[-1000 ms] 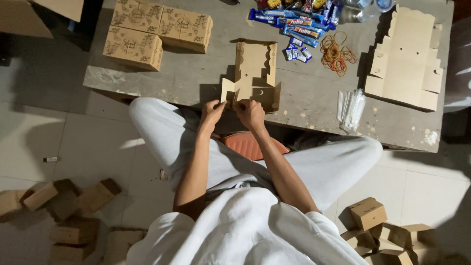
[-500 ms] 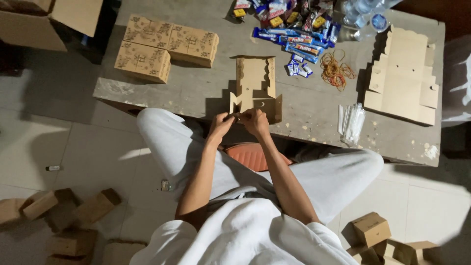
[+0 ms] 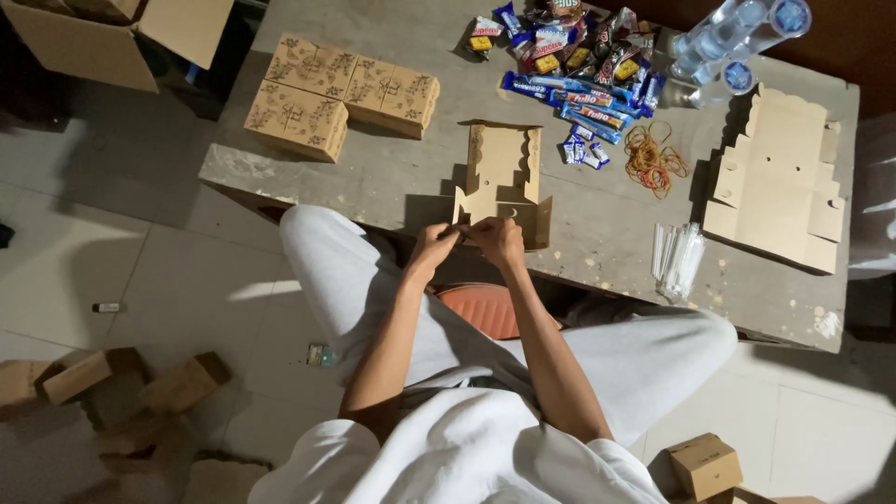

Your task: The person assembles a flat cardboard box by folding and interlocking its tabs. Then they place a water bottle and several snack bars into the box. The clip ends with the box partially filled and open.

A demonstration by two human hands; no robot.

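Cardboard box point(image 3: 504, 182), half folded with its scalloped lid lying open and flat, sits at the near edge of the grey table point(image 3: 597, 233), right in front of the person. Both hands meet at the box's near flap: the left hand point(image 3: 434, 247) pinches the flap's left end, its grip closed on the cardboard, and the right hand point(image 3: 499, 241) presses the same flap from the right, fingers curled shut on it. The two hands touch each other there.

Left of the box and farther back lie three finished printed boxes point(image 3: 341, 93), set close together. Beyond the box, to its right, is a heap of wrapped snack bars point(image 3: 574, 61), with a tangle of rubber bands point(image 3: 653, 159) just beside them and clear water bottles point(image 3: 737, 42) farther right. A stack of flat box blanks point(image 3: 779, 182) lies well to the right of the box, and a bundle of clear plastic sleeves point(image 3: 677, 261) lies between the blanks and the box, near the table's edge.
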